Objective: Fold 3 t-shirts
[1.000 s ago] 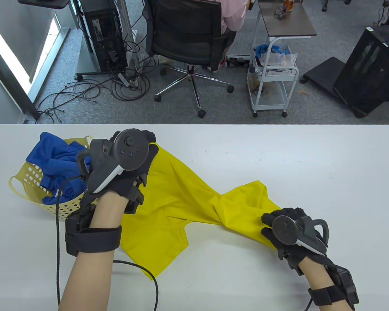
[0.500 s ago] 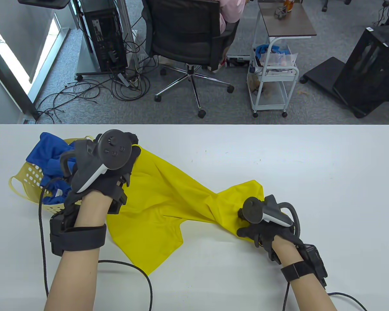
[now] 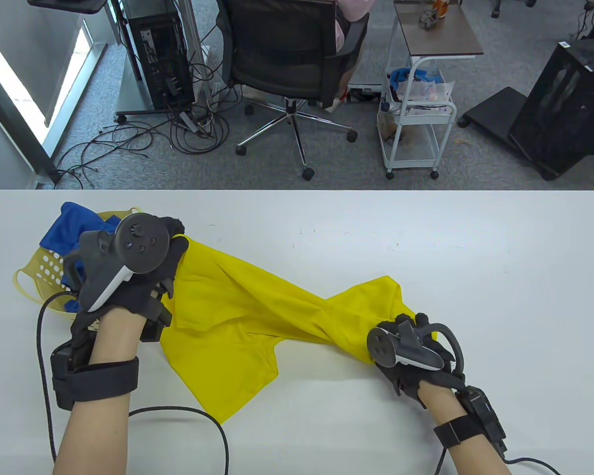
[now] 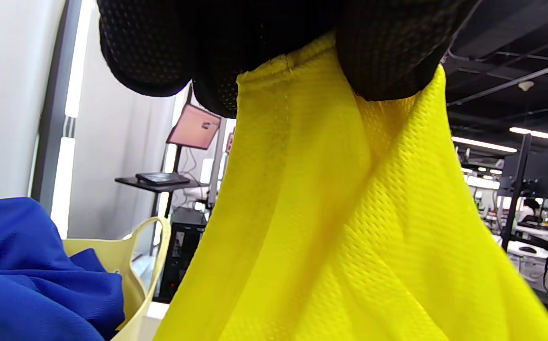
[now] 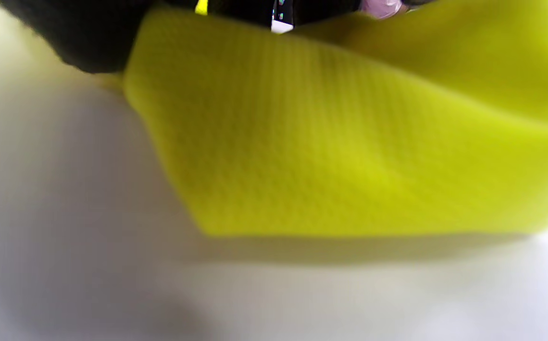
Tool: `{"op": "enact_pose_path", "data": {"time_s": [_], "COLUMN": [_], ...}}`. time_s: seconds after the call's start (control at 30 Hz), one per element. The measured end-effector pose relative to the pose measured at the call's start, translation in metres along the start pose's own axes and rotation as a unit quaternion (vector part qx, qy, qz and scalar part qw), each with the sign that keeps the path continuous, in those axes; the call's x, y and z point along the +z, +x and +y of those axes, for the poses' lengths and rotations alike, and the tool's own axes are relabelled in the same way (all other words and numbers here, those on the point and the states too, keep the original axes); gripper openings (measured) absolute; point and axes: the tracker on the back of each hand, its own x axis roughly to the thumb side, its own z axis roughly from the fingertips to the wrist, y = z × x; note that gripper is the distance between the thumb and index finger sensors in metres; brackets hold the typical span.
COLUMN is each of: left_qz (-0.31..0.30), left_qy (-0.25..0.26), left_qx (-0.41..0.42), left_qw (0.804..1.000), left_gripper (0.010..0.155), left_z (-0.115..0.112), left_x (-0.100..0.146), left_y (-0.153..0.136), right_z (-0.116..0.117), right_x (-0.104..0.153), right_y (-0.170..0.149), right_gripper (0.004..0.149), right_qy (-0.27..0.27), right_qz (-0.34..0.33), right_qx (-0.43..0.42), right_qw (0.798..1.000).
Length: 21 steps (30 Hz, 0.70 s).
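A yellow t-shirt (image 3: pixel 242 307) stretches across the white table (image 3: pixel 425 237), twisted at its middle. My left hand (image 3: pixel 171 240) pinches its upper left hem above the table; in the left wrist view the gloved fingers (image 4: pixel 387 61) clamp the yellow t-shirt (image 4: pixel 330 222) at its seam. My right hand (image 3: pixel 411 346) grips the shirt's lower right end, low by the table. The right wrist view shows the yellow t-shirt (image 5: pixel 349 142) just over the surface, fingers (image 5: pixel 89 42) at the top. A blue t-shirt (image 3: pixel 74 232) lies crumpled in the pale yellow basket (image 3: pixel 39 274).
The basket stands at the table's left, just behind my left hand, with the blue t-shirt (image 4: pixel 32 279) and the basket's handle (image 4: pixel 155 246) close in the left wrist view. A black cable (image 3: pixel 188 415) loops over the near table. An office chair (image 3: pixel 287 54) and a white cart (image 3: pixel 418 114) stand beyond the far edge.
My left hand has drawn the shirt's hem to the left and slightly nearer. My right hand moved left along the shirt's lower end and turned, still holding it.
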Motion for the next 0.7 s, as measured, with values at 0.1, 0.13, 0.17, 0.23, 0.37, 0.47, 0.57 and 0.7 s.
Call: {"op": "enact_pose_path", "data": {"time_s": [0.1, 0.13, 0.17, 0.23, 0.37, 0.47, 0.57, 0.7], "left_qz": [0.005, 0.007, 0.009, 0.01, 0.013, 0.018, 0.01, -0.003], "left_qy": [0.006, 0.006, 0.01, 0.021, 0.057, 0.058, 0.057, 0.025], "left_qx": [0.002, 0.003, 0.003, 0.005, 0.014, 0.011, 0.023, -0.003], "left_qw": [1.0, 1.0, 1.0, 1.0, 0.998, 0.998, 0.998, 1.0], "left_gripper": [0.041, 0.041, 0.041, 0.042, 0.041, 0.041, 0.041, 0.041], "left_z": [0.006, 0.008, 0.011, 0.017, 0.032, 0.034, 0.025, -0.004], "left_x": [0.005, 0.007, 0.009, 0.013, 0.022, 0.022, 0.017, 0.003], "left_y": [-0.006, -0.008, -0.01, -0.013, -0.019, -0.023, -0.022, -0.01], "right_z": [-0.022, -0.033, -0.044, -0.066, -0.108, -0.114, -0.095, -0.049], "right_x": [0.017, 0.024, 0.033, 0.051, 0.088, 0.093, 0.073, 0.028], "right_y": [-0.018, -0.026, -0.034, -0.049, -0.078, -0.092, -0.101, -0.104], "right_gripper": [0.039, 0.039, 0.039, 0.038, 0.038, 0.038, 0.038, 0.038], "right_qy": [-0.039, -0.05, -0.064, -0.089, -0.142, -0.144, -0.092, -0.023], "right_qz": [0.017, 0.021, 0.027, 0.037, 0.05, 0.086, 0.114, 0.135], "right_qx": [-0.05, -0.074, -0.098, -0.134, -0.187, -0.187, -0.137, -0.165], "right_qw": [0.998, 0.996, 0.993, 0.986, 0.971, 0.968, 0.98, 0.977]}}
